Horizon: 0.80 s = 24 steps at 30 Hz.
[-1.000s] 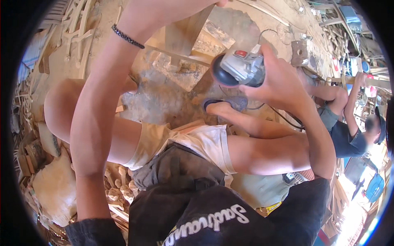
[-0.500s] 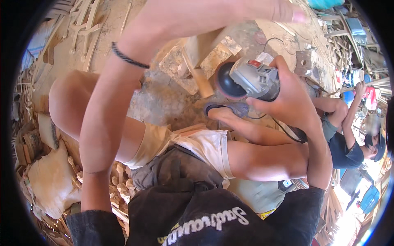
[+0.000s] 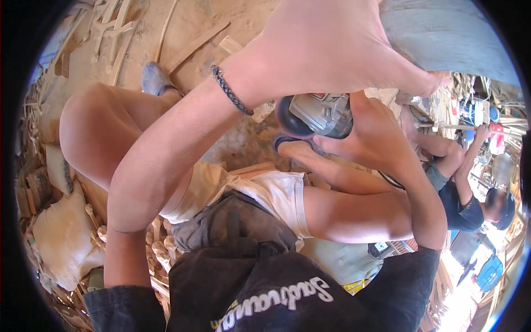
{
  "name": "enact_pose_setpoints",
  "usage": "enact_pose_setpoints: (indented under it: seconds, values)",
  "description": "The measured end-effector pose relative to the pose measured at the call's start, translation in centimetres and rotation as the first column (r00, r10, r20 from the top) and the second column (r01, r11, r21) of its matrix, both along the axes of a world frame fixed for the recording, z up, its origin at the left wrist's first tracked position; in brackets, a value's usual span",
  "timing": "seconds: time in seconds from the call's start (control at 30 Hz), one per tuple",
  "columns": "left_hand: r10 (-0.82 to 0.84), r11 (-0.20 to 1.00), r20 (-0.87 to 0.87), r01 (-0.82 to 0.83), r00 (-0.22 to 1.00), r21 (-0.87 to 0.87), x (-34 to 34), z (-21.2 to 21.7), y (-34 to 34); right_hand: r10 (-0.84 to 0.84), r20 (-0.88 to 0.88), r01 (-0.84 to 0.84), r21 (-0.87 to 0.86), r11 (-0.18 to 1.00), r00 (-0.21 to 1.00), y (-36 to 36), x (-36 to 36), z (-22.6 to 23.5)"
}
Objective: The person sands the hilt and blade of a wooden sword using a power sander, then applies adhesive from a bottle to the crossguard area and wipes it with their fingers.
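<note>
My left hand [image 3: 343,50] is raised very near the camera at the top, its bent wrist wearing a dark braided bracelet [image 3: 229,91]. Its thumb lies along the lower edge of a grey-blue curved piece [image 3: 453,36], brim-like, that fills the upper right; the fingers run out of the picture. Lower down, my right hand [image 3: 379,130] is closed around a grey angle grinder [image 3: 325,113] with a round black pad [image 3: 287,117] facing left. I cannot tell whether the pad is spinning. My left hand and forearm cover part of the grinder and the floor behind it.
A co-worker [image 3: 464,199] sits at the right beside a long stick [image 3: 470,126]. Wooden frames [image 3: 116,33] and a plank [image 3: 199,50] lie on the floor at the upper left. A pale sack [image 3: 66,238] and turned wooden pieces [image 3: 160,243] are at the lower left.
My left hand has risen closer to the camera, and the grey-blue piece has come into view. The grinder has shifted slightly left and down. The wooden pieces on the floor are now mostly covered.
</note>
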<state>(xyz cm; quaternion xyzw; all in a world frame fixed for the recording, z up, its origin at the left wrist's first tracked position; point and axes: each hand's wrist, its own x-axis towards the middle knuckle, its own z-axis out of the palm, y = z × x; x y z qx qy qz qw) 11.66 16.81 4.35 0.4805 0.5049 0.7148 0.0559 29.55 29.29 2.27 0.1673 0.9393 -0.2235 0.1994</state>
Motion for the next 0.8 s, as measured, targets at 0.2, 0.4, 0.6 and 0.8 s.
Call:
enact_pose_setpoints:
  seconds: [0.2, 0.4, 0.6, 0.8]
  values:
    - [0.0, 0.999, -0.068, 0.004, 0.998, 0.05, 0.1, -0.3, 0.1, 0.131, -0.138, -0.124, 0.061, 0.99, 0.982, 0.4, -0.1, -0.8]
    - [0.038, 0.999, -0.137, -0.039, 0.99, -0.006, 0.0, -0.2, 0.4, 0.046, -0.085, -0.043, 0.048, 0.998, 0.995, 0.6, -0.5, -0.5]
    - [0.001, 0.999, -0.119, 0.005, 0.993, 0.053, 0.1, -0.3, 0.2, -0.034, -0.084, 0.034, -0.009, 0.999, 0.996, 1.6, -1.5, -0.2]
    - [0.11, 0.987, -0.047, -0.103, 0.993, 0.127, -0.2, -0.8, 1.0, 0.083, -0.119, -0.065, 0.152, 0.986, 0.989, 0.8, -0.1, -0.7]
